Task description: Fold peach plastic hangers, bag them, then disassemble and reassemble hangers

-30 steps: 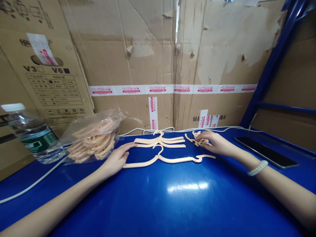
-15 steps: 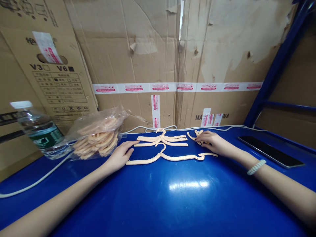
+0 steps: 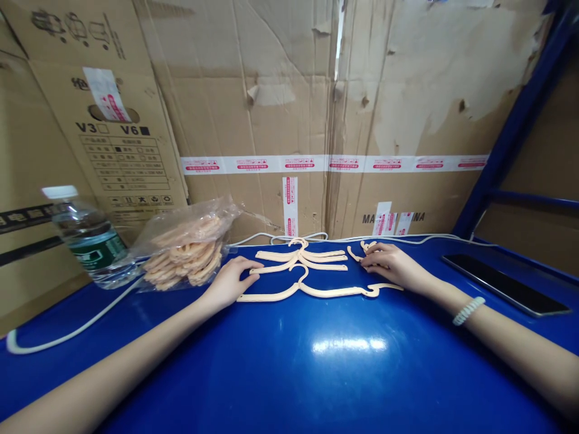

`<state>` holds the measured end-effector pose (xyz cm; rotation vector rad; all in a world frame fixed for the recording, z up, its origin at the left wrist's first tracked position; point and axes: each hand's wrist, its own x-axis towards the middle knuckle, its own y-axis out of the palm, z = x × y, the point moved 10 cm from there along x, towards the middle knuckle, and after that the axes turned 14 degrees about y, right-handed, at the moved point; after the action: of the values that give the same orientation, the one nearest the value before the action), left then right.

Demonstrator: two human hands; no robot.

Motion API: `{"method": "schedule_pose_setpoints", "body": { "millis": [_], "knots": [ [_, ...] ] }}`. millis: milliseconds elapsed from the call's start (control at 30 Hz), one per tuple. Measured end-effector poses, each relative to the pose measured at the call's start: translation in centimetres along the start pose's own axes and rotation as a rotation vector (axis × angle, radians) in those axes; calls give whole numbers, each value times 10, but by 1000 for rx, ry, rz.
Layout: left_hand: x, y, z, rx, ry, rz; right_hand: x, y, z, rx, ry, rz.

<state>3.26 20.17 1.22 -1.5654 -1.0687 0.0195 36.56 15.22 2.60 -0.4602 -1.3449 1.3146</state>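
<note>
Several peach-coloured plastic hanger pieces lie on the blue tabletop. A stack of curved hanger arms with hooks sits at the back, and a single wide hanger lies nearer to me. My left hand has thumb and forefinger closed around the left end of the lowest hanger in the stack. Over a small heap of hook-shaped pieces rests my right hand, its fingers bent down together; what they hold is hidden. A loose hook piece touches the wide hanger's right end.
A clear plastic bag of similar pieces stands left, beside a water bottle. A dark phone lies at the right. White cable runs across the left and along the back, before cardboard boxes.
My left thumb and forefinger have closed on the end of a hanger in the stack. My right hand stays over the small pieces. The view has shifted slightly.
</note>
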Motion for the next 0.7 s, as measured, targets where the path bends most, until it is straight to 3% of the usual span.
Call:
{"method": "schedule_pose_setpoints", "body": {
  "millis": [200,400,500,700],
  "knots": [
    [1,-5,-7,-45,-30,-51,0,-17,8,156,60,-73],
    [-1,-19,-20,-188,-83,-168,-10,-28,-31,647,497,-217],
    [-8,-21,-22,-287,-148,-246,-19,-26,-42,945,637,-288],
    [-23,-16,-20,-487,-270,-374,-25,-25,-31,1198,646,-325]
  ]
}}
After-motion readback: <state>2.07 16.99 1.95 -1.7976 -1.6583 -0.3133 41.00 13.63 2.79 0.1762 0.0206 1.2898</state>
